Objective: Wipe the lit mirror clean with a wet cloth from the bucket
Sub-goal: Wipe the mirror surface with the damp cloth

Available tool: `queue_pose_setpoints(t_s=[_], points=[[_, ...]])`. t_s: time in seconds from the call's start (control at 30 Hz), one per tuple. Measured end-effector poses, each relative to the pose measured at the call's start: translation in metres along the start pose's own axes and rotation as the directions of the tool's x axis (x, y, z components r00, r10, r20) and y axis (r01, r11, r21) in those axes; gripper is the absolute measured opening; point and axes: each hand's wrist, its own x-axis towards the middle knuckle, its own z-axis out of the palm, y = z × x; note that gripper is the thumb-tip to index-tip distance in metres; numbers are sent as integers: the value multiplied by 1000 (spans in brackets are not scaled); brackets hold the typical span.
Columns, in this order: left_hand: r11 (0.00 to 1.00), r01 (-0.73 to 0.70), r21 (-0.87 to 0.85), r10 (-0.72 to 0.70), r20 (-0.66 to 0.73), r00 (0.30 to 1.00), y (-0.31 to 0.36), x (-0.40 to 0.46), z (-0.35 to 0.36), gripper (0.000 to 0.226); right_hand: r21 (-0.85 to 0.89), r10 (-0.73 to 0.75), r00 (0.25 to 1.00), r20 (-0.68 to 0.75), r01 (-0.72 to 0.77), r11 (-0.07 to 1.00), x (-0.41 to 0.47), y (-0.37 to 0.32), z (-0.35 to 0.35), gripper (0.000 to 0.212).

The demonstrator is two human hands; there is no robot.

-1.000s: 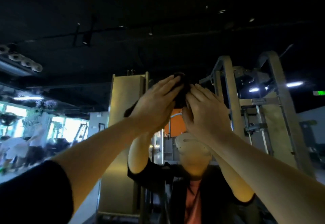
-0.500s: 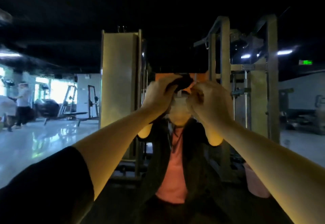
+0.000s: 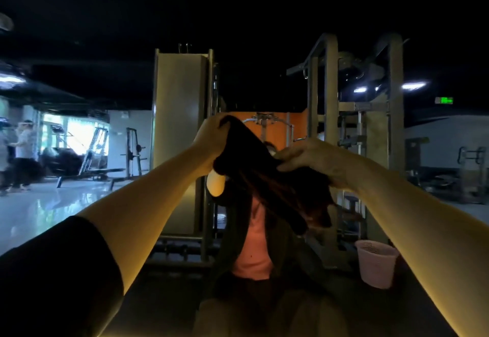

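I stand in front of the large mirror (image 3: 174, 135), which reflects a gym and my own torso in a pink top. A dark cloth (image 3: 267, 180) is stretched between my two hands against the glass, and its lower part hangs down to the right. My left hand (image 3: 211, 138) grips the cloth's upper left corner. My right hand (image 3: 317, 162) holds its right side, fingers curled over the fabric. A warm yellow glow lights both forearms from below. A pink perforated bucket (image 3: 375, 265) shows at the lower right.
The reflection shows a tall yellow column (image 3: 180, 98), weight-machine frames (image 3: 328, 93) and a bench (image 3: 95, 172) on a glossy floor. Two people (image 3: 23, 151) stand far left near bright windows. The ceiling is dark.
My hands have come down from a high point on the glass and moved apart. The cloth, bunched between them before, now spreads out and hangs lower. The view has tilted down.
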Motion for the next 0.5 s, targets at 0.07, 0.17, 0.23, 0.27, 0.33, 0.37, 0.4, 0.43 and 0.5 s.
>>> queue_pose_setpoints(t_s=[0.07,0.17,0.23,0.27,0.33,0.37,0.4,0.43,0.5], points=[[999,-50,11,50,11,999,0,-10,-8,25,-120,78,996,-45,-83,989,4,5,6,10],[989,11,-151,38,316,948,8,-32,-10,21,-112,108,959,-261,-141,984,10,3,26,16],[958,166,-235,-34,481,876,6,-42,-9,33,152,150,931,-332,-104,983,12,-1,34,29],[940,233,-250,-84,493,866,3,-46,-6,39,284,156,928,-338,-57,957,14,-1,35,35],[910,321,-263,-168,475,864,-5,-55,4,36,462,135,939,-317,28,886,11,-4,41,32],[900,344,-269,-179,490,853,-10,-59,11,34,508,108,950,-293,59,859,8,-5,45,30],[881,368,-296,-178,514,839,-14,-62,18,40,534,62,965,-253,86,841,5,-7,49,28],[858,384,-340,-169,519,838,-18,-64,26,45,539,9,980,-197,100,836,2,-7,51,27],[847,352,-397,-182,405,896,-25,-62,40,34,472,-87,991,-105,126,873,2,-5,52,22]])
